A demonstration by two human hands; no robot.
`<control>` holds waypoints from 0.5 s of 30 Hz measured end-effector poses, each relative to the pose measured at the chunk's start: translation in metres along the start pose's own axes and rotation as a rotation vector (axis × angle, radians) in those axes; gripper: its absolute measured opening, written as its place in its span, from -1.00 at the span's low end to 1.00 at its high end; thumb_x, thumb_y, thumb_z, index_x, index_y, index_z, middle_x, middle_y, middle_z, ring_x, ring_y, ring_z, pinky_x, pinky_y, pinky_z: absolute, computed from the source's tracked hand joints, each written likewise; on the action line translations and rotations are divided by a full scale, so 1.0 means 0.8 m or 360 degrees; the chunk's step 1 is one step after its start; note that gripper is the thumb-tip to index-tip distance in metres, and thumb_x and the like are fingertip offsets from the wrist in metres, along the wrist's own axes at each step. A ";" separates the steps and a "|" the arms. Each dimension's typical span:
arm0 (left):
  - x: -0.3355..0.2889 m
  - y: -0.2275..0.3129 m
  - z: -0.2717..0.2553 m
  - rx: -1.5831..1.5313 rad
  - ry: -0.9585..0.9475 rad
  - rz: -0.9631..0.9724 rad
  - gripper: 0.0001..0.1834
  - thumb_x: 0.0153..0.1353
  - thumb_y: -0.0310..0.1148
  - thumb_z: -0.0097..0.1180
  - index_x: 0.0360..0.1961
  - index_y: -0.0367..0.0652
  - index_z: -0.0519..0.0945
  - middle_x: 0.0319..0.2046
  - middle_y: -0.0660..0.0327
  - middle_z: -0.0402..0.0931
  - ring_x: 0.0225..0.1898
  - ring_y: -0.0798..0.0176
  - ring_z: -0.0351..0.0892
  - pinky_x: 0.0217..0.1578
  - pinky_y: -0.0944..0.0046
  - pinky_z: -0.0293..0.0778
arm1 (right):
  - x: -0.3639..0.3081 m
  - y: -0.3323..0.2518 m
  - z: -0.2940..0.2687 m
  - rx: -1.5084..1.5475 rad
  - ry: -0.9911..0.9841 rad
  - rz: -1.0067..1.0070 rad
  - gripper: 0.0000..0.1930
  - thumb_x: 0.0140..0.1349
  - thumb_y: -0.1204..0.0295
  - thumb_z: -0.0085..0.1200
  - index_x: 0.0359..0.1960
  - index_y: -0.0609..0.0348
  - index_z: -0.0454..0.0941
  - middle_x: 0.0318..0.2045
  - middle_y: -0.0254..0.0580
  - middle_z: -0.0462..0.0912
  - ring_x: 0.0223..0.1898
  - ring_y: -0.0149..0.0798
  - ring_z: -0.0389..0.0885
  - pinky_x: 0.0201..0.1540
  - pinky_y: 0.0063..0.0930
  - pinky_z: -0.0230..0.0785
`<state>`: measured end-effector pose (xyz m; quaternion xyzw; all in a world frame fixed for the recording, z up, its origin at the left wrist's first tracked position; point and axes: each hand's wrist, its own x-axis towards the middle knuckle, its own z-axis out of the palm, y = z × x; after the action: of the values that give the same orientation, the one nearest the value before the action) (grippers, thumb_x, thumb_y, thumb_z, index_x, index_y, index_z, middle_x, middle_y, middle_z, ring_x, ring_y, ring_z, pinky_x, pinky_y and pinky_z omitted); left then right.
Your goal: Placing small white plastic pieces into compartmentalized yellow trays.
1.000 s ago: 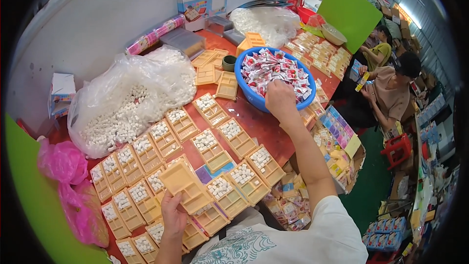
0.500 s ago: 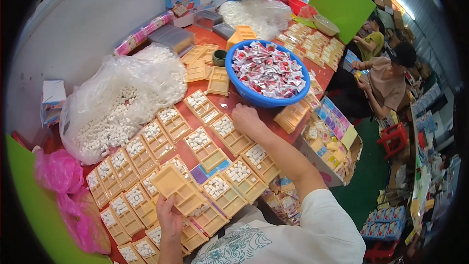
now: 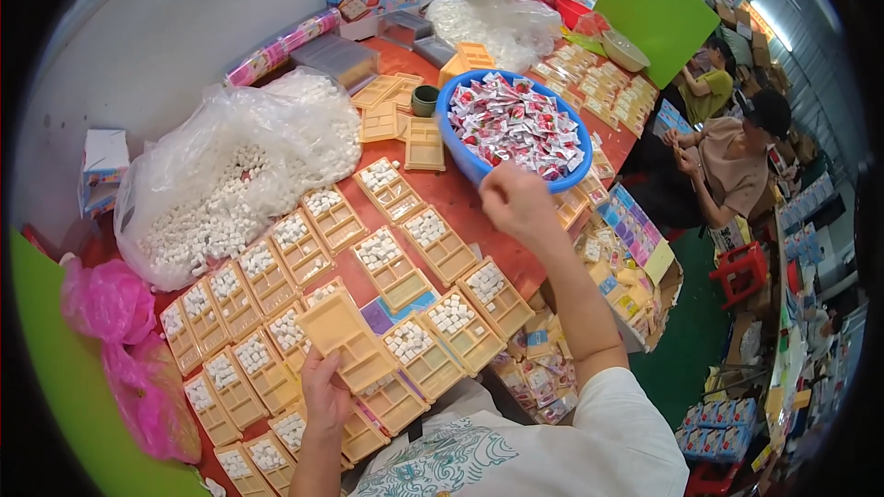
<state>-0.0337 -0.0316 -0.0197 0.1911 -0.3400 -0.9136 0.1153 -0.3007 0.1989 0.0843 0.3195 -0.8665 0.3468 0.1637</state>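
Note:
My left hand (image 3: 326, 390) grips the lower left edge of a pale yellow plastic compartment tray (image 3: 343, 331), tilted above other trays; no white pieces show in it. My right hand (image 3: 517, 202) hovers in front of the near rim of a blue basin (image 3: 458, 149). Its fingers are curled closed, and whatever they hold, if anything, is hidden. Small white and red sachets (image 3: 520, 124) heap up in the basin. Rows of similar trays (image 3: 433, 354) cover the near table, many with small white cubes in one compartment.
Left of the basin, a clear plastic bag (image 3: 304, 120) bulges with white cubes. Stacked empty trays (image 3: 424, 145) stand beside a dark green cup (image 3: 424, 100). Pink bags (image 3: 115, 313) lie at the left edge. A carton (image 3: 658, 299) of filled packs stands right; a co-worker (image 3: 732, 156) sits beyond.
My right hand has risen from the table beside the trays and moved right, to the basin's near rim. The left hand still holds the tray, which has shifted slightly right.

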 end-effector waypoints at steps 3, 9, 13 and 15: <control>0.003 -0.005 0.000 0.0047 0.0004 0.0008 -0.61 0.20 -0.50 -0.04 0.08 -0.33 0.39 -0.01 0.16 0.49 0.02 0.27 0.48 0.07 0.25 0.39 | 0.027 0.008 -0.017 -0.0354 0.0157 0.0008 -0.92 0.06 0.48 0.03 -0.47 0.23 0.52 -0.42 0.04 0.54 -0.39 0.08 0.56 -0.31 -0.13 0.44; 0.040 -0.011 0.018 0.0167 0.0114 -0.0011 -0.62 0.13 -0.52 -0.02 0.02 -0.30 0.44 -0.07 0.17 0.51 -0.04 0.32 0.48 0.03 0.31 0.39 | 0.049 0.056 -0.001 -0.1203 0.0083 -0.0152 -0.85 0.06 0.44 0.05 -0.40 0.28 0.52 -0.33 0.05 0.52 -0.22 0.05 0.51 -0.18 -0.15 0.39; 0.055 -0.007 0.001 0.0205 -0.0040 -0.0084 -0.65 0.17 -0.47 -0.01 0.02 -0.28 0.44 -0.08 0.21 0.51 -0.05 0.35 0.48 0.02 0.31 0.39 | 0.020 -0.031 0.079 -0.0121 -0.0290 -0.0400 -0.66 0.07 0.48 0.12 -0.08 0.28 0.47 -0.13 0.03 0.52 -0.11 0.02 0.50 -0.05 -0.27 0.37; 0.057 -0.002 0.000 0.0179 -0.0038 -0.0103 -0.65 0.20 -0.45 -0.01 0.02 -0.27 0.44 -0.08 0.22 0.51 -0.05 0.36 0.48 0.02 0.31 0.39 | -0.007 -0.058 0.139 0.0480 -0.0752 -0.0070 -0.59 0.16 0.41 0.13 0.04 0.28 0.41 -0.14 -0.07 0.52 -0.17 -0.20 0.54 -0.17 -0.41 0.41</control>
<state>-0.0745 -0.0458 -0.0333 0.1971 -0.3859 -0.8985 0.0707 -0.2721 0.0974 0.0261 0.4309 -0.8122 0.3841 -0.0848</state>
